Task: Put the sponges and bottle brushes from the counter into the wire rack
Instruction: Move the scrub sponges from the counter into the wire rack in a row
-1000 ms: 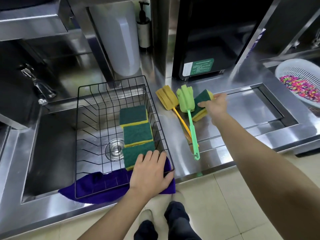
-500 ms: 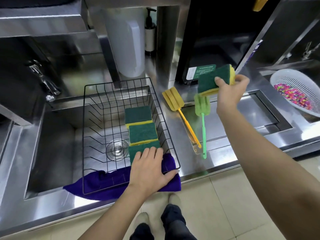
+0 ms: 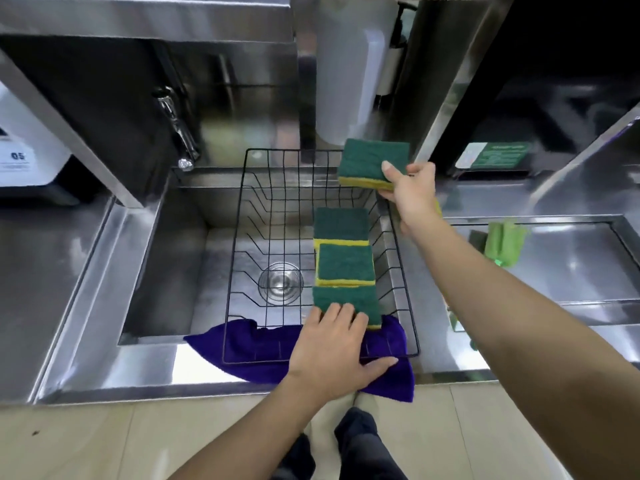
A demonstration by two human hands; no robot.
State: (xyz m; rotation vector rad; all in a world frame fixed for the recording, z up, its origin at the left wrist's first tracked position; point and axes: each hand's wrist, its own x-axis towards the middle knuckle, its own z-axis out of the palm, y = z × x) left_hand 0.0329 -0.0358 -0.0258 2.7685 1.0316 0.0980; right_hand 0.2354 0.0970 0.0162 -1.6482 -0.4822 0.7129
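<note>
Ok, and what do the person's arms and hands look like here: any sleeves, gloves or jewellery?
Both arms are bare as far as the frame shows, with no sleeves in view. The left hand and right hand wear no gloves, and no rings, watch or wristband are visible. Dark trousers and dark shoes show below.

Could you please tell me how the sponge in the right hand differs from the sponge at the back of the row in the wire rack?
The held sponge is in the air, above the wire rack's far right corner; the back rack sponge lies inside. The right hand pinches the held one at its near right corner; nothing grips the rack one. The held one is fully visible; the rack one is partly overlapped by the next sponge. Both are green-topped with yellow foam beneath.
</note>
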